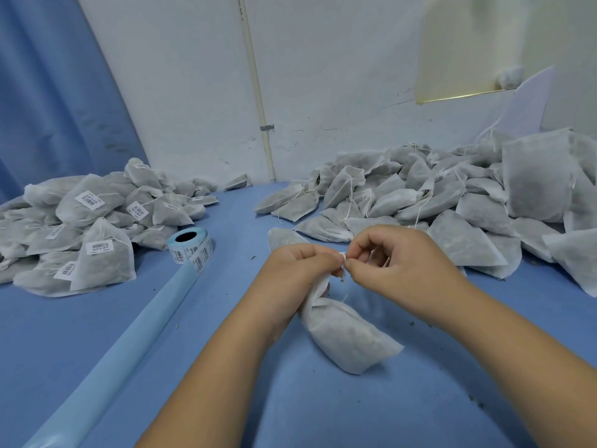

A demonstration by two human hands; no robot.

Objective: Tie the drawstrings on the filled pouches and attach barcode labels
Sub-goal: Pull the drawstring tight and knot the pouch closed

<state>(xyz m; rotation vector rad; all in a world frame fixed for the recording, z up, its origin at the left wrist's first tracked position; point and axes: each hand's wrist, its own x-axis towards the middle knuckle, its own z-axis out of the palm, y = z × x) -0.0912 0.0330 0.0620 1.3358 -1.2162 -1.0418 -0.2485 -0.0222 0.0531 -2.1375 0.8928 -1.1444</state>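
Curtain: a blue curtain (48, 92) hangs at my 10 o'clock, behind everything else on that side.

Labelled pile: the labelled pile (80, 227) lies at my 9 o'clock, grey-white filled pouches heaped on the table, many with a white barcode sticker facing up.

Label roll: the label roll (190, 245) stands just beside that heap at 10 o'clock, with barcode stickers on its outer turn.

Backing strip: a pale blue backing strip (129, 334) runs from the roll down towards 7 o'clock.

Pipe: a cream pipe (255, 85) runs up the white wall at 12 o'clock.

Left hand: my left hand (297, 273) is clenched round the gathered neck of the pouch, fingers curled, thumb towards my other hand.

Pouch: the pouch (342, 331) is straight ahead of me, its filled body lying on the table and slanting towards 5 o'clock, its neck up in my fist.

Right hand: my right hand (397, 263) pinches the white tip of the neck between thumb and forefinger, touching my left; whether that tip is string or cloth I cannot tell.

Untied pile: the untied pile (452, 202) spreads from 1 to 3 o'clock, with loose strings trailing.

Table: the table (355, 415) is blue and speckled with dark crumbs.
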